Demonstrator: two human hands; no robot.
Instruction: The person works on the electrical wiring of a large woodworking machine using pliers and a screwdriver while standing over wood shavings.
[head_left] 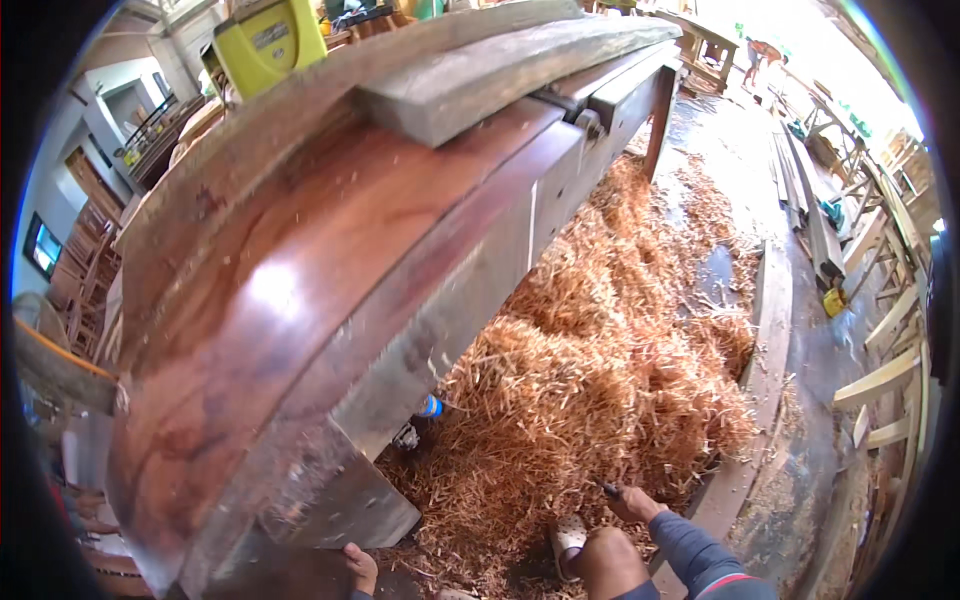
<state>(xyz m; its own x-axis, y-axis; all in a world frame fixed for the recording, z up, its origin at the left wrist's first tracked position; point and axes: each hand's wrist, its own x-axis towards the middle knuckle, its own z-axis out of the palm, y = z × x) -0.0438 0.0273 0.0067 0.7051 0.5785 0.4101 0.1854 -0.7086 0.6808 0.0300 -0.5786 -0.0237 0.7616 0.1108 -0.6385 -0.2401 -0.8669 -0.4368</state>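
Observation:
At the lower right, my right hand [636,506] is closed around a short dark object [608,489] like a tool handle; its kind does not show. It is above a big heap of curly wood shavings [570,390]. My left hand [362,570] shows only in part at the lower edge, its fingers curled, beside the near corner of a heavy wooden workbench [385,385]. What that hand grips is hidden. A glossy reddish-brown wood slab [330,235] covers the bench top. On its far part lies a curved, rough grey plank [520,75].
My knee [610,565] and a light clog [568,545] are at the heap's near edge. A long beam [755,400] runs along its right side. Wooden frames [890,380] stand farther right. Behind the bench is a yellow-green machine [268,48]. Another person [763,55] bends far off.

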